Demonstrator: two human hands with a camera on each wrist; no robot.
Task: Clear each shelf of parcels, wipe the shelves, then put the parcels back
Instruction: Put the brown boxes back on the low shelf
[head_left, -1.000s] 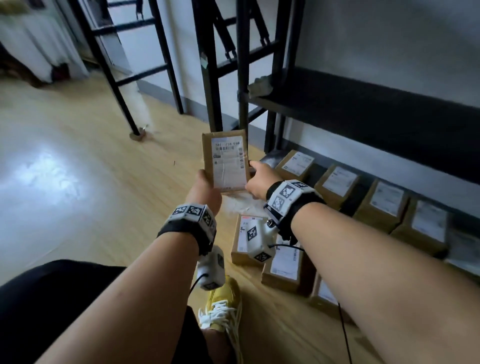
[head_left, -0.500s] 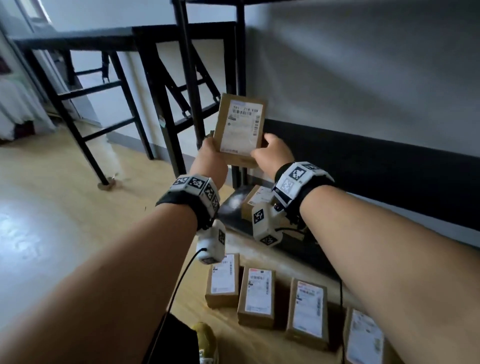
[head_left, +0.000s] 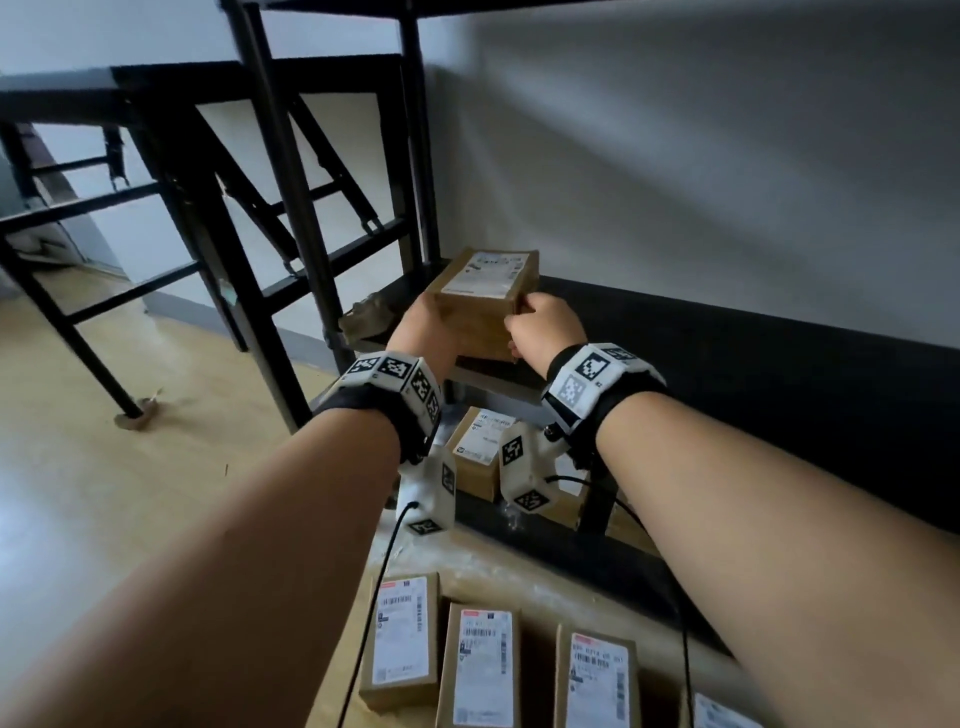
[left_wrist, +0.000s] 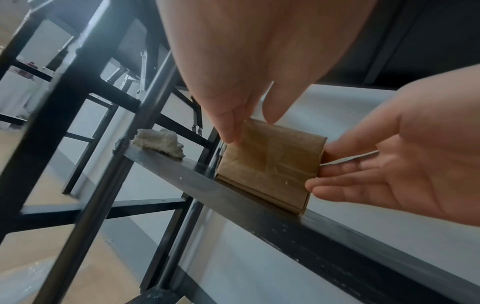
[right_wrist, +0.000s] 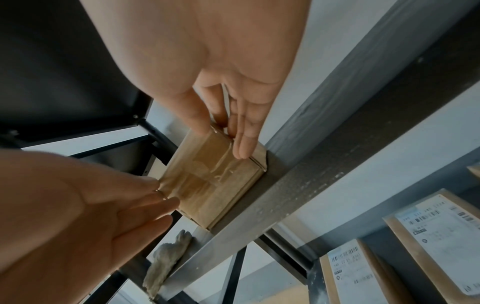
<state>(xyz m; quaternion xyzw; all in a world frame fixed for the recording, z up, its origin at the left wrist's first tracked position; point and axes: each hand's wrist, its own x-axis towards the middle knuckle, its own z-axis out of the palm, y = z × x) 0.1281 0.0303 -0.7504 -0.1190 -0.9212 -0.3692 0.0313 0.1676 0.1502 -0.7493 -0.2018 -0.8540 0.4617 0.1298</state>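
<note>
A brown taped parcel (head_left: 483, 296) with a white label on top lies on the dark shelf (head_left: 753, 374) at its left end, its near end level with the front edge. My left hand (head_left: 423, 332) holds its left side and my right hand (head_left: 545, 327) its right near corner. The left wrist view shows the parcel (left_wrist: 270, 164) on the shelf edge (left_wrist: 259, 209), my left hand (left_wrist: 241, 115) above and my right hand (left_wrist: 376, 174) beside it. In the right wrist view both hands (right_wrist: 226, 123) (right_wrist: 116, 205) touch the parcel (right_wrist: 213, 185).
A crumpled pale cloth (head_left: 366, 317) lies on the shelf's left corner, just left of the parcel. Several labelled parcels (head_left: 483, 665) lie on the floor below; another (head_left: 480, 447) sits on the bottom shelf. Black frame uprights (head_left: 291, 208) stand left, with a wall behind the shelf.
Both hands carried the parcel up from near the floor and lowered it flat onto the shelf. The view has swung from the floor to the shelf.
</note>
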